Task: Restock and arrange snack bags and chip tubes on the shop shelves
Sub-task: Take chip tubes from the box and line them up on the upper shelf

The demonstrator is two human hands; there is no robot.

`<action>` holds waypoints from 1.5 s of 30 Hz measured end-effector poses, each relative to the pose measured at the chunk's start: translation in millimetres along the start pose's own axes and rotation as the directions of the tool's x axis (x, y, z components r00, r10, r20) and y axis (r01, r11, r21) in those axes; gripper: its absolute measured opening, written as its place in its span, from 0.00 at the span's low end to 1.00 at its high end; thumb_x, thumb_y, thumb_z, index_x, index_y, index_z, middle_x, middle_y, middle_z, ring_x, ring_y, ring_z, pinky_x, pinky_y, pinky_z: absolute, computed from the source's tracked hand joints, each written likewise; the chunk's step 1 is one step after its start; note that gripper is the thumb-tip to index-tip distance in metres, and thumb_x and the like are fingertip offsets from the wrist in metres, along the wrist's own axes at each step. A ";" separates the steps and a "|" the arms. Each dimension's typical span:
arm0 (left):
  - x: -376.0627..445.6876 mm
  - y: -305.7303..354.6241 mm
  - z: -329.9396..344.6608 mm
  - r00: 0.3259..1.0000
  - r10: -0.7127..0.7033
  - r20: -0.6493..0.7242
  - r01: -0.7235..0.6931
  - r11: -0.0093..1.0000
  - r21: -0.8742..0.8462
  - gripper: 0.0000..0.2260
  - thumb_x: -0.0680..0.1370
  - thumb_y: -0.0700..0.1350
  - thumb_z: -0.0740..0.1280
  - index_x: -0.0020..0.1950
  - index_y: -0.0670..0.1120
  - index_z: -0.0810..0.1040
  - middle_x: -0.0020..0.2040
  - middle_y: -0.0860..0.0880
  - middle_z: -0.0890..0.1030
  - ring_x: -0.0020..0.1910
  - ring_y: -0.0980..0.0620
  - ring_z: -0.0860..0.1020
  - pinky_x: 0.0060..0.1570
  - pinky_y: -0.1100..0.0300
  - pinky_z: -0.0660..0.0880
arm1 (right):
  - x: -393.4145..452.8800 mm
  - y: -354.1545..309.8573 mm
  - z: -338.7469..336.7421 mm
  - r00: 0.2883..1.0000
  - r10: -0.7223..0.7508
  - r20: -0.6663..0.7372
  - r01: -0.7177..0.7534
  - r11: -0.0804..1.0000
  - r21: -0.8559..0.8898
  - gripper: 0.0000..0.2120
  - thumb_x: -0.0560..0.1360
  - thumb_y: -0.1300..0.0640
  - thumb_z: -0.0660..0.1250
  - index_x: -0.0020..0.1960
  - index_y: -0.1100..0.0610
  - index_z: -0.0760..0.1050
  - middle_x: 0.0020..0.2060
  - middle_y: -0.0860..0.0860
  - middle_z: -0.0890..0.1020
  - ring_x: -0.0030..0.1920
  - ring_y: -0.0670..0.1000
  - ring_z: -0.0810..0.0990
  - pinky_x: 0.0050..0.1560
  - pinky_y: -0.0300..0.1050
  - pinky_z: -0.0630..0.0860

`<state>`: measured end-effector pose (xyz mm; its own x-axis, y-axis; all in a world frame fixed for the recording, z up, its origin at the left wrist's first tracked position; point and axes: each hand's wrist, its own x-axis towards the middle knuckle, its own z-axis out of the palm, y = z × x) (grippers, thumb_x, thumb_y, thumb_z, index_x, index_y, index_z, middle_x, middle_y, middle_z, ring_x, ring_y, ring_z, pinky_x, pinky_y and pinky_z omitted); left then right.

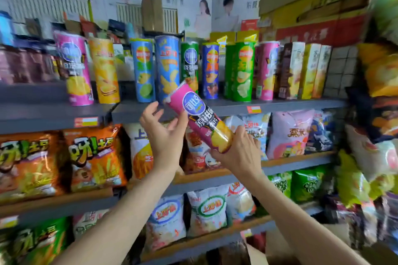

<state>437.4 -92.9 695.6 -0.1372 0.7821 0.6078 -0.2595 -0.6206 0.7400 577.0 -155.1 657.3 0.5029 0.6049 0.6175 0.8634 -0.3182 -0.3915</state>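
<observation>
Two hands up: right hand (pixel 239 157) grips tilted pink chip tube (pixel 200 117); left hand (pixel 163 133) grip wide, fingers spread beside it.

Bright, even indoor light; sharp in the middle, smeared toward the edges.

Soft light falls evenly on the shelves, with no hard shadows; only the recesses under the shelf boards go dark. The pink chip tube (pixel 199 117) held in the right grip (pixel 239 153) reads fairly crisp, with a pale sheen on its glossy wrap. Just left of it, the left grip (pixel 164 133) is slightly soft at the fingertips. Far right of both grips, the hanging snack bags (pixel 374 157) are heavily blurred and stretched by the wide lens. The posters (pixel 200 15) well above look washed out and hazy.
</observation>
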 end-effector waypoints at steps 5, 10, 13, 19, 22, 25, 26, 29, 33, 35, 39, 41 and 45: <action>35.1 10.6 -18.6 0.975 -0.085 0.207 0.075 0.996 0.057 0.21 0.67 0.46 0.76 0.54 0.45 0.70 0.48 0.50 0.79 0.45 0.56 0.79 0.44 0.61 0.76 | 30.4 -87.9 1.3 0.987 -0.109 -0.120 0.125 0.983 0.134 0.33 0.62 0.36 0.70 0.53 0.58 0.63 0.49 0.55 0.77 0.56 0.59 0.74 0.53 0.51 0.64; 99.7 23.6 -69.3 0.993 0.039 0.115 -0.062 0.978 0.198 0.32 0.59 0.61 0.73 0.56 0.45 0.74 0.54 0.44 0.80 0.54 0.47 0.79 0.56 0.48 0.75 | 45.6 -163.3 19.2 0.923 -0.344 -0.175 0.378 0.898 0.227 0.36 0.64 0.40 0.73 0.61 0.62 0.67 0.54 0.57 0.73 0.58 0.60 0.71 0.57 0.57 0.67; 140.9 32.5 -106.6 0.991 0.004 0.135 -0.042 0.959 0.279 0.24 0.64 0.52 0.77 0.55 0.47 0.74 0.52 0.49 0.80 0.54 0.48 0.78 0.56 0.53 0.74 | 59.5 -206.6 31.9 0.881 -0.465 -0.087 0.461 0.803 0.378 0.38 0.65 0.43 0.75 0.64 0.64 0.66 0.56 0.59 0.73 0.60 0.60 0.70 0.59 0.57 0.69; 215.1 33.7 -185.3 0.972 -0.061 0.228 -0.030 0.927 0.375 0.25 0.71 0.47 0.73 0.66 0.49 0.69 0.57 0.52 0.77 0.56 0.54 0.75 0.56 0.58 0.71 | 78.8 -307.1 70.0 0.906 -0.420 0.050 0.342 0.798 0.497 0.40 0.62 0.44 0.77 0.63 0.65 0.64 0.58 0.60 0.71 0.61 0.60 0.69 0.61 0.51 0.68; 248.2 19.9 -210.9 0.963 -0.124 0.240 0.001 0.889 0.459 0.33 0.68 0.49 0.76 0.68 0.51 0.64 0.59 0.54 0.75 0.58 0.52 0.74 0.60 0.52 0.72 | 80.2 -350.1 103.4 0.934 -0.354 0.044 0.300 0.846 0.441 0.40 0.62 0.43 0.77 0.61 0.64 0.63 0.60 0.60 0.70 0.62 0.60 0.69 0.63 0.50 0.66; 272.8 -0.6 -226.5 0.952 -0.154 0.264 -0.014 0.841 0.541 0.35 0.66 0.48 0.77 0.68 0.49 0.64 0.59 0.53 0.75 0.59 0.51 0.73 0.61 0.54 0.70 | 79.6 -372.8 130.9 0.953 -0.291 0.081 0.224 0.861 0.457 0.40 0.63 0.45 0.76 0.63 0.64 0.61 0.62 0.60 0.68 0.65 0.59 0.66 0.65 0.48 0.64; 279.6 -6.9 -229.4 0.940 -0.168 0.296 -0.025 0.833 0.553 0.36 0.66 0.48 0.78 0.68 0.49 0.64 0.61 0.52 0.75 0.61 0.50 0.73 0.62 0.53 0.70 | 79.8 -375.8 137.1 0.957 -0.270 0.106 0.190 0.861 0.471 0.40 0.63 0.45 0.77 0.63 0.65 0.61 0.62 0.60 0.68 0.65 0.59 0.67 0.64 0.47 0.64; 293.5 -14.1 -233.0 0.890 -0.235 0.390 -0.028 0.826 0.563 0.36 0.67 0.47 0.77 0.70 0.50 0.63 0.62 0.53 0.74 0.61 0.53 0.72 0.62 0.55 0.70 | 83.2 -375.2 144.6 0.958 -0.219 0.184 0.108 0.873 0.475 0.39 0.64 0.45 0.77 0.63 0.65 0.62 0.61 0.59 0.69 0.64 0.58 0.68 0.60 0.45 0.65; 299.2 -15.5 -233.3 0.837 -0.285 0.466 -0.018 0.839 0.544 0.35 0.69 0.46 0.75 0.72 0.49 0.61 0.67 0.51 0.71 0.58 0.55 0.70 0.60 0.58 0.70 | 92.8 -370.2 145.5 0.942 -0.184 0.280 0.046 0.898 0.437 0.39 0.64 0.47 0.77 0.64 0.65 0.62 0.61 0.59 0.72 0.63 0.57 0.70 0.57 0.45 0.68; 294.9 -14.3 -234.7 0.829 -0.296 0.475 -0.007 0.843 0.539 0.35 0.70 0.46 0.74 0.73 0.49 0.60 0.69 0.50 0.70 0.59 0.55 0.69 0.58 0.61 0.67 | 93.4 -368.7 144.7 0.934 -0.179 0.308 0.034 0.904 0.425 0.38 0.65 0.47 0.77 0.64 0.64 0.63 0.60 0.59 0.73 0.61 0.57 0.72 0.56 0.45 0.70; 276.0 -14.3 -239.8 0.953 -0.032 0.300 -0.161 0.789 0.594 0.33 0.72 0.47 0.72 0.72 0.45 0.60 0.69 0.46 0.68 0.67 0.46 0.68 0.66 0.52 0.65 | 88.1 -357.5 129.9 0.945 -0.196 0.261 0.056 0.885 0.461 0.34 0.68 0.50 0.75 0.65 0.62 0.63 0.60 0.57 0.71 0.61 0.55 0.71 0.56 0.42 0.68; 256.4 -10.3 -237.5 0.937 0.292 0.190 -0.349 0.800 0.488 0.20 0.74 0.43 0.69 0.64 0.42 0.69 0.59 0.45 0.73 0.59 0.46 0.72 0.61 0.48 0.70 | 87.0 -340.7 112.2 0.971 -0.215 0.103 0.138 0.859 0.493 0.28 0.70 0.53 0.73 0.63 0.63 0.66 0.57 0.57 0.72 0.56 0.55 0.74 0.53 0.41 0.70; 185.4 -19.1 -200.9 0.757 0.533 0.377 -0.642 0.716 0.275 0.12 0.72 0.37 0.62 0.55 0.39 0.72 0.50 0.45 0.73 0.49 0.49 0.73 0.52 0.59 0.70 | 75.9 -266.4 74.5 0.960 -0.185 -0.211 0.256 0.884 0.392 0.16 0.71 0.60 0.67 0.56 0.66 0.71 0.51 0.60 0.75 0.51 0.58 0.76 0.50 0.39 0.68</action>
<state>224.9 75.3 736.3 0.1182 0.2399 0.9636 0.1649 -0.9616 0.2192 382.1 29.9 757.6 0.3318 0.4853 0.8090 0.8760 0.1597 -0.4551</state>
